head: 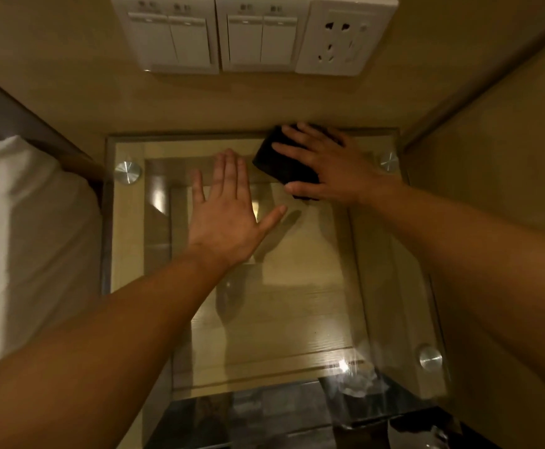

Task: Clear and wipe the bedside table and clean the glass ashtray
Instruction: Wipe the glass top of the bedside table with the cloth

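- Right hand spread flat, pressing dark cloth onto far right corner of glass table.
- Left hand open, fingers together, braced on glass.
- Step judged: wiping.
- Next: sweep cloth toward near edge.
- Ashtray: not identifiable.

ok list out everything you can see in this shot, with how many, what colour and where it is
Glass tabletop: one, clear, over the pale wood bedside table, centre.
Metal studs: three visible, silver, at the glass corners.
Cloth: one, black, far right part of the glass, under the right hand.
Switch plates: two, white, on the wall above the table.
Power socket: one, white, right of the switches.
Bedding: white, left of the table.
Left hand: one, flat and open on the glass, centre.
Right hand: one, spread flat, pressing the cloth.
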`<state>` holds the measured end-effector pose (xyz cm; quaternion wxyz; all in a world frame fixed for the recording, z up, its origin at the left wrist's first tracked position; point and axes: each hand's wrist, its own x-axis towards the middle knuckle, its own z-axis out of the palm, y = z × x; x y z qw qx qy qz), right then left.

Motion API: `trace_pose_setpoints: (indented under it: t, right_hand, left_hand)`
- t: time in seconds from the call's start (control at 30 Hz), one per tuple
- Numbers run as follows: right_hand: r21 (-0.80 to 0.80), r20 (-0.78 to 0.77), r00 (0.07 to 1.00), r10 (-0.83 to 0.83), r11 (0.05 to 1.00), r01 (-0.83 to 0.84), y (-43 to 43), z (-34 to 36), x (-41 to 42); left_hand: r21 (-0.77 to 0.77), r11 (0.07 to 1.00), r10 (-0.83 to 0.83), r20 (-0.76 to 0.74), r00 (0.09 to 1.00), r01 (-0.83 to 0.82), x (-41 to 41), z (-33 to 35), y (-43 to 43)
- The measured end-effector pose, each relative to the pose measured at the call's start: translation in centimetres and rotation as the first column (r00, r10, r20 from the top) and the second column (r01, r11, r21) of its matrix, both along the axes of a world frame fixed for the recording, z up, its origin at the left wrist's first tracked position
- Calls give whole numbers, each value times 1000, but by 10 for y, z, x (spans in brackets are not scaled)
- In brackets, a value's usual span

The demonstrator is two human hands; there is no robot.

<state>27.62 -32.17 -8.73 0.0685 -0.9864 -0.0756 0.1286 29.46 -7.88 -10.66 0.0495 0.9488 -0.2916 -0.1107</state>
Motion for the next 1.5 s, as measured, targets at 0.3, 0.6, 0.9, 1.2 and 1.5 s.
trace_pose_setpoints:
  t: [0.3,0.6,0.9,1.2,1.5]
  right_hand:
    - [-6,56,997,56,998,-56,-1,-7,-18]
    - [40,123,992,-14,999,9,11,-14,-89]
    - [56,129,989,-73,996,66,35,-18,-177]
    - [113,59,998,-16,994,9,65,-13,-256]
    - [229,2,998,60,972,-58,97,-11,-340]
  left_hand:
    - [35,999,-14,-10,1000,14,2,1,0]
    - [64,998,-9,-11,1000,9,0,4,-1]
    - [34,999,-32,7,999,32,-23,13,6]
    - [55,998,-40,2,999,40,-85,6,14]
    - [65,998,-24,8,1000,24,-91,10,10]
